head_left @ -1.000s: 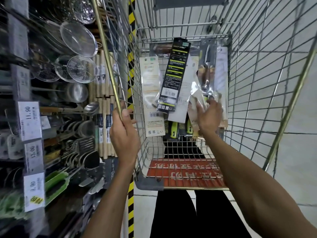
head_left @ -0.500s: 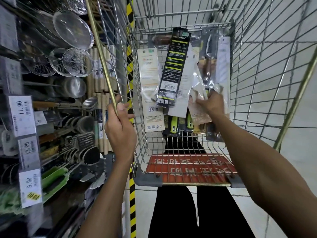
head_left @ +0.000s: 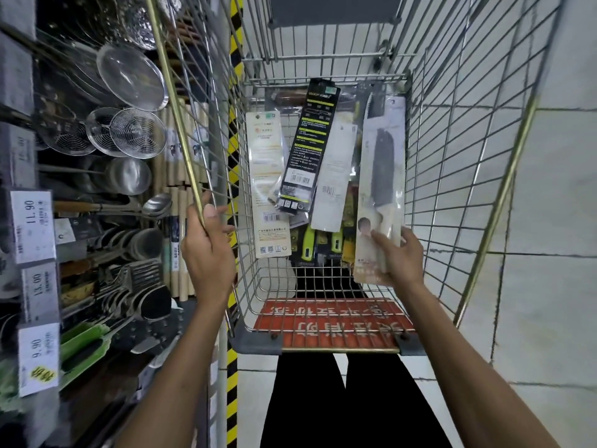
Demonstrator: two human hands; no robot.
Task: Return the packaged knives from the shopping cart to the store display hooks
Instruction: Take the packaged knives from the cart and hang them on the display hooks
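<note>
My right hand [head_left: 399, 255] grips the lower end of a clear-and-white packaged knife [head_left: 381, 176] with a dark blade, held upright above the shopping cart [head_left: 323, 286] basket. My left hand [head_left: 206, 250] holds the cart's brass-coloured left rim. Inside the basket lie several more packaged knives: a black pack with yellow stripes [head_left: 307, 150], a white and orange card pack [head_left: 268, 182], a white pack [head_left: 334, 176] and green-handled knives [head_left: 308, 244] underneath.
To the left hangs the store display [head_left: 106, 205] with strainers, ladles, spatulas and white price tags [head_left: 30, 226]. A yellow-black hazard strip [head_left: 232, 367] runs along the shelf base. Pale tiled floor [head_left: 549, 253] lies on the right. My dark-trousered legs stand behind the cart.
My right hand has lifted one clear packaged knife out of the pile and drawn it toward me and to the right. My left hand has stayed on the cart rim.
</note>
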